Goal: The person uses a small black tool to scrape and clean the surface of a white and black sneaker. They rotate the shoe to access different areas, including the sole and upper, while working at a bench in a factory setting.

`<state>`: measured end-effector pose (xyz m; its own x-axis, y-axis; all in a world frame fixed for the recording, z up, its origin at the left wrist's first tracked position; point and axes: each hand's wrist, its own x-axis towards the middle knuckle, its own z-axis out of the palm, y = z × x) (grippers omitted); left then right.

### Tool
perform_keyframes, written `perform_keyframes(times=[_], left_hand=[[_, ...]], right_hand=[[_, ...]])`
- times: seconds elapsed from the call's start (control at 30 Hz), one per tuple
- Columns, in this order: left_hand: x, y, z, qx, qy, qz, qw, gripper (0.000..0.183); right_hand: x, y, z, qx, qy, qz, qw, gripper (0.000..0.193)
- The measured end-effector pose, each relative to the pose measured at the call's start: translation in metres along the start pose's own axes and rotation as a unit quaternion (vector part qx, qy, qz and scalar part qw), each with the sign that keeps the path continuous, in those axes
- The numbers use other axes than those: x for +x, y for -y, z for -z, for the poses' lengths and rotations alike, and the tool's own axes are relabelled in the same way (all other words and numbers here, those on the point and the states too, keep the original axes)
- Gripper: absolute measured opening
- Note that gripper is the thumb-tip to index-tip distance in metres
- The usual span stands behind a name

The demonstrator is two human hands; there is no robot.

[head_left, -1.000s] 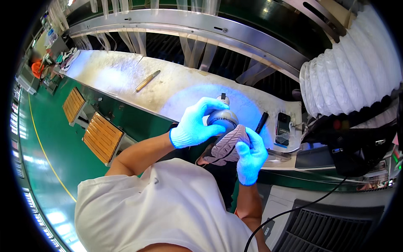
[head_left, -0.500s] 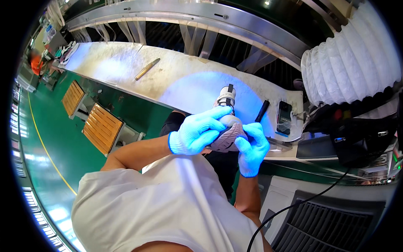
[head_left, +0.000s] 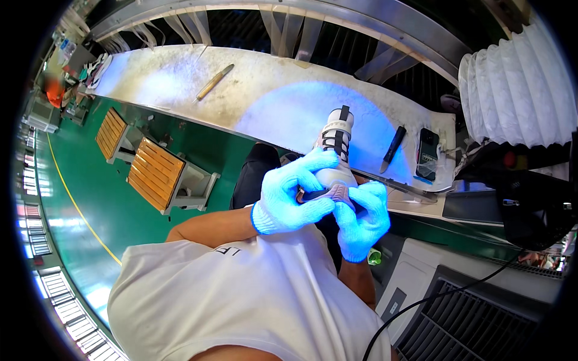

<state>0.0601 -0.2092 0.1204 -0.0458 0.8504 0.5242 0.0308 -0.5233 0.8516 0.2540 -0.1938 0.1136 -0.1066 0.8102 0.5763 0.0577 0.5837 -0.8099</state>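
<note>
A white sneaker (head_left: 336, 129) with black lacing straps points its toe toward me at the bench's front edge. My left hand (head_left: 286, 195), in a knitted glove tinted blue by the light, grips the left side of the toe with fingers bent. My right hand (head_left: 363, 219), gloved the same way, pinches the toe from the right. Between my fingers shows part of the pinkish-brown sole (head_left: 339, 192). Right of the shoe lies a black-handled knife (head_left: 394, 147), touched by neither hand.
A wooden-handled tool (head_left: 215, 82) lies on the pale bench (head_left: 265, 78). A dark phone (head_left: 428, 150) rests at its right end, near a white ribbed duct (head_left: 519, 90). Slatted wooden stools (head_left: 155, 174) stand left. A black cable (head_left: 445, 293) crosses the lower right.
The toe has tipped down, so less of the sole's underside and more of the upper shows. Both hands have shifted their grip around the toe. The whole view has turned slightly.
</note>
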Motion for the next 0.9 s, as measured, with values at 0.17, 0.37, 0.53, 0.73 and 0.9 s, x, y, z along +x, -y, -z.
perform_keyframes(times=[0.17, 0.37, 0.53, 0.73, 0.9], left_hand=[[0.001, 0.006, -0.004, -0.032, -0.023, 0.01, 0.999, 0.034], [0.006, 0.005, -0.008, -0.008, -0.038, 0.003, 0.999, 0.034], [0.007, 0.008, -0.007, -0.014, -0.046, 0.009, 0.999, 0.035], [0.013, 0.001, -0.006, 0.007, -0.032, 0.03, 0.999, 0.037], [0.016, -0.004, 0.001, -0.002, -0.01, 0.047, 0.999, 0.035]], right_hand=[[0.002, 0.002, -0.006, -0.022, -0.023, 0.012, 0.999, 0.033], [0.001, 0.003, -0.009, -0.023, -0.036, -0.001, 0.999, 0.03], [0.002, 0.002, -0.013, -0.022, -0.047, 0.0, 0.999, 0.029], [0.004, 0.005, -0.015, -0.039, -0.056, 0.003, 0.998, 0.028], [0.008, 0.006, -0.013, -0.069, -0.027, 0.03, 0.997, 0.041]])
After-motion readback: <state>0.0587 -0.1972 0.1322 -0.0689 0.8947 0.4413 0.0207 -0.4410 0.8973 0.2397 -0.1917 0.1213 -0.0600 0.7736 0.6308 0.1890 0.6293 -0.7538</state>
